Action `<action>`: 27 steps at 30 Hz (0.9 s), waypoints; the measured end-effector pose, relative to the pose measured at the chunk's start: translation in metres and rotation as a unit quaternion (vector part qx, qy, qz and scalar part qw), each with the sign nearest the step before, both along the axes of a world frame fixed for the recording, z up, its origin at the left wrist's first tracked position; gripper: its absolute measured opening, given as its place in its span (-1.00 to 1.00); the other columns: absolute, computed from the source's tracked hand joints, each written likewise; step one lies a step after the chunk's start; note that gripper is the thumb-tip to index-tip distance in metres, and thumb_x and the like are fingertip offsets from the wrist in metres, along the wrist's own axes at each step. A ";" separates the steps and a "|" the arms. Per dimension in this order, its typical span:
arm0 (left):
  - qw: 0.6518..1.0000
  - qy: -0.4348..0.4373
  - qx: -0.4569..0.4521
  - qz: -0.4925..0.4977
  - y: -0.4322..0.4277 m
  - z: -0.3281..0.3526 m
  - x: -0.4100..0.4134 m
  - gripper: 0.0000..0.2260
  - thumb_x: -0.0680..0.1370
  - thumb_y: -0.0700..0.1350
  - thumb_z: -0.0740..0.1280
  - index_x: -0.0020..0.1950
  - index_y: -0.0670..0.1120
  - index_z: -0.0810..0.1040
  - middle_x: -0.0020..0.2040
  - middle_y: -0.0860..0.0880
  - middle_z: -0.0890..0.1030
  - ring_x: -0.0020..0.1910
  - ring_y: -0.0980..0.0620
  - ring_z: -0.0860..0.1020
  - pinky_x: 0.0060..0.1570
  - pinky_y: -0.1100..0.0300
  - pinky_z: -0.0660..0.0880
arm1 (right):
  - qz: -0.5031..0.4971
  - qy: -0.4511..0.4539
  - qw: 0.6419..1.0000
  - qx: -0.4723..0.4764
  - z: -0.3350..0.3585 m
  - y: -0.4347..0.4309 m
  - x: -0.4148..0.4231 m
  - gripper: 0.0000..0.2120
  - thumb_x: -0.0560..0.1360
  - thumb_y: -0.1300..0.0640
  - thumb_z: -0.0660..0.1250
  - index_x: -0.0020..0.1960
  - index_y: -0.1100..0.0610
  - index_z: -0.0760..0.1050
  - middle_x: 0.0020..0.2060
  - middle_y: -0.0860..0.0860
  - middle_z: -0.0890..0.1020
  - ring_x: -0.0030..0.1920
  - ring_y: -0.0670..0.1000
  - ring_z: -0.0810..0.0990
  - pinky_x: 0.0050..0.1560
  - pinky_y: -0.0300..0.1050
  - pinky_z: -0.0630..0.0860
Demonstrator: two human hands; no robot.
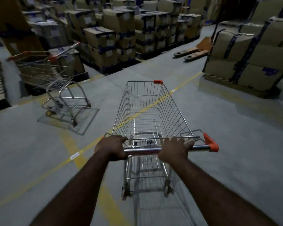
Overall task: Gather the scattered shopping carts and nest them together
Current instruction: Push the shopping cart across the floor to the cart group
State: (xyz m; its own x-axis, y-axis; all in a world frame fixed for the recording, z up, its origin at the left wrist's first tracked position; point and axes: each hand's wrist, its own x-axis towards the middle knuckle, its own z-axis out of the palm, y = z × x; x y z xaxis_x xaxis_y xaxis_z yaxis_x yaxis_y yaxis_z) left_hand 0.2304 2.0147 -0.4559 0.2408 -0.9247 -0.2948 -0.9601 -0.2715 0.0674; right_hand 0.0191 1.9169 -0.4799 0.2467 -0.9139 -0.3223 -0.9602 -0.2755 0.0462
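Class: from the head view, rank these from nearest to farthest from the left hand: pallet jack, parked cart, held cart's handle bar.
1. The handle bar, gripped by the left hand.
2. The parked cart, ahead on the left.
3. The pallet jack, far ahead on the right.

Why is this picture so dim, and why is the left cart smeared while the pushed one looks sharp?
Head view: light is low, so the stacked boxes look murky; the far cart is smeared, probably motion blur; the near cart, held by the left hand and right hand, is fairly crisp; the wide lens bends the edges, leaning the boxes on the right.
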 end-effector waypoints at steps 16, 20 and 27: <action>0.998 0.005 -0.010 -0.055 -0.353 -0.009 0.058 -0.19 0.28 0.27 0.35 0.54 0.20 0.31 0.50 0.16 0.41 0.42 0.02 0.44 0.35 -0.01 0.44 | -0.003 0.005 1.000 0.023 0.004 -0.330 0.042 -0.34 0.48 -0.11 0.28 0.52 0.09 0.29 0.49 0.15 0.33 0.38 0.18 0.47 0.37 0.23 0.27; 0.999 0.010 -0.005 -0.044 -0.448 -0.006 0.052 -0.20 0.28 0.24 0.36 0.53 0.20 0.32 0.50 0.16 0.40 0.42 0.03 0.44 0.35 -0.01 0.43 | 0.019 0.015 0.999 0.037 0.012 -0.426 0.035 -0.28 0.54 -0.12 0.24 0.60 0.12 0.16 0.60 0.20 0.15 0.48 0.19 0.37 0.40 0.18 0.27; 0.999 0.006 0.004 -0.041 -0.597 -0.006 0.037 -0.18 0.29 0.29 0.34 0.56 0.19 0.28 0.55 0.16 0.32 0.50 0.06 0.33 0.44 -0.06 0.34 | 0.019 0.011 0.999 0.045 0.012 -0.579 0.021 -0.28 0.55 -0.10 0.25 0.61 0.13 0.12 0.61 0.17 0.11 0.51 0.18 0.32 0.40 0.24 0.24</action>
State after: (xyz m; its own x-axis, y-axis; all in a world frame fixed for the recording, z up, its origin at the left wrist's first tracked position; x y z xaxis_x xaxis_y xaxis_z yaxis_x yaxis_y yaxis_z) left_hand 0.2669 1.4173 -0.4622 0.1614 -0.9385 -0.3054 -0.9782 -0.1931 0.0762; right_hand 0.0398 1.3377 -0.4678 0.2725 -0.8713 -0.4083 -0.9482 -0.3151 0.0396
